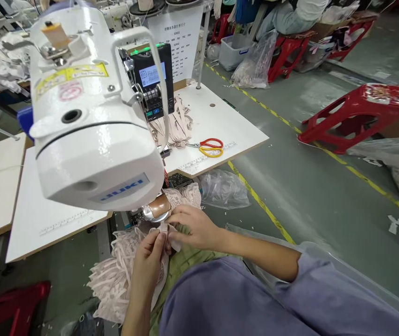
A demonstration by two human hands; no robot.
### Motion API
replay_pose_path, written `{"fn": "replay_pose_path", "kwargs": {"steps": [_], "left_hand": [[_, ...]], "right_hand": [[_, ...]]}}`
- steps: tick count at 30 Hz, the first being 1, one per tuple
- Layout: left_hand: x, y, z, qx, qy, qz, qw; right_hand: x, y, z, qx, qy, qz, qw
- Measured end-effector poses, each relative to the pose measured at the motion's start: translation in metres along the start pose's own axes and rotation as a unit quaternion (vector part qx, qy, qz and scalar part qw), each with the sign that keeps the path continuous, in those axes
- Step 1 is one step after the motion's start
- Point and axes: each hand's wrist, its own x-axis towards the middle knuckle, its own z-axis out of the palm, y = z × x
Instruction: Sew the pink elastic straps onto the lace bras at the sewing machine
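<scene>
We have both hands together just below the head of a white sewing machine (97, 163), close to its needle area. Our left hand (150, 254) has its grip clenched on a pale pink strip (164, 227), pinched between thumb and forefinger. Our right hand (197, 228) comes in from the other side, its bent fingers at the same pale fabric; the fingertips are partly hidden, so we cannot tell whether its grip is closed.

The strip stands in front of the machine's work point, above the green cloth (185, 254) over our lap. Just behind our right hand we see a pale lace piece (188, 196), and to the left of our left wrist a heap of pale pink lace (117, 275) hangs in ruffled layers.

On the white counter (220, 112) beyond, we find scissors (211, 147) with one red and one yellow handle loop, lying beside a bundle of pale straps (176, 126). A control panel (152, 74) with a lit screen stands over that bundle, in front of a printed sheet (181, 37). On the floor to the right, we have a red stool (360, 112) near yellow tape (262, 200).
</scene>
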Motion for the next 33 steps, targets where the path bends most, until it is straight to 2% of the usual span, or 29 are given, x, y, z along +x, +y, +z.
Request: {"fn": "replay_pose_path", "kwargs": {"steps": [4, 9, 13, 15, 16, 17, 19, 20, 21, 23, 25, 27, 29, 31, 33], "left_hand": [[-0.001, 0.002, -0.002, 0.039, 0.022, 0.016, 0.999], [0.0, 0.005, 0.004, 0.099, 0.048, 0.027, 0.994], [0.008, 0.004, 0.009, 0.105, 0.087, 0.039, 0.99], [0.013, -0.002, 0.007, 0.094, 0.098, 0.017, 0.991], [0.016, -0.006, 0.004, 0.086, 0.098, -0.001, 0.992], [0.018, -0.01, 0.0, 0.076, 0.091, -0.02, 0.993], [0.021, -0.018, -0.009, 0.056, 0.072, -0.039, 0.995], [0.022, -0.021, -0.013, 0.047, 0.062, -0.044, 0.996], [0.022, -0.023, -0.015, 0.036, 0.054, -0.047, 0.997], [0.021, -0.022, -0.017, 0.005, 0.036, -0.059, 0.998], [0.019, -0.017, -0.014, -0.048, 0.027, -0.071, 0.996], [0.017, -0.01, -0.009, -0.124, 0.029, -0.081, 0.989], [0.016, -0.005, -0.005, -0.194, 0.039, -0.085, 0.977], [0.014, -0.002, -0.004, -0.237, 0.047, -0.087, 0.967], [0.013, -0.002, -0.005, -0.257, 0.05, -0.091, 0.961]], "right_hand": [[0.001, -0.006, 0.002, 0.005, -0.044, 0.026, 0.999], [0.002, -0.006, 0.006, -0.003, -0.037, 0.036, 0.999], [-0.008, 0.001, 0.019, -0.05, -0.003, -0.029, 0.998], [-0.009, 0.015, 0.016, -0.073, -0.043, -0.083, 0.993], [-0.006, 0.026, 0.008, -0.087, -0.071, -0.09, 0.99], [0.0, 0.04, -0.004, -0.118, -0.091, -0.067, 0.987], [0.02, 0.073, -0.042, -0.219, -0.085, 0.053, 0.971], [0.032, 0.09, -0.065, -0.3, -0.057, 0.154, 0.94], [0.045, 0.107, -0.089, -0.332, -0.043, 0.195, 0.922], [0.07, 0.136, -0.133, -0.361, -0.04, 0.227, 0.904], [0.087, 0.155, -0.162, -0.371, -0.063, 0.238, 0.895], [0.092, 0.163, -0.173, -0.369, -0.099, 0.235, 0.894], [0.085, 0.16, -0.17, -0.36, -0.131, 0.225, 0.896], [0.063, 0.145, -0.16, -0.347, -0.152, 0.218, 0.9], [0.032, 0.118, -0.145, -0.322, -0.167, 0.212, 0.907]]}}
